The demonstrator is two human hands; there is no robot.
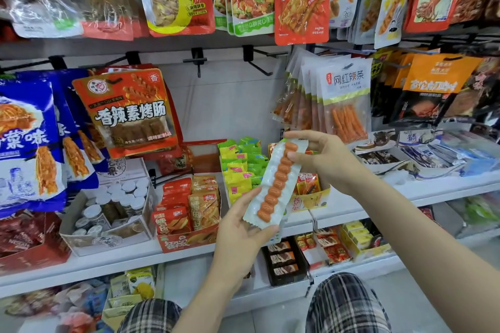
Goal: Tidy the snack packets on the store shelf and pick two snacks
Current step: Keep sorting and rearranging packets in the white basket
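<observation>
The long snack packet (274, 184) is glossy translucent plastic film with crimped ends. The hanging bags (130, 113) are shiny printed foil-like plastic. The display boxes (186, 240) are matt printed cardboard. The shelf (108, 259) is smooth white painted board. The hooks (259, 62) are black metal.

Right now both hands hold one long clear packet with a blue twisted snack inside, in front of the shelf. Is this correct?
Not quite: the twisted snack inside the long clear packet is orange, not blue. The rest holds. The left hand grips the lower end of the packet and the right hand pinches its upper end, in front of the shelf. The head view shows this.
</observation>
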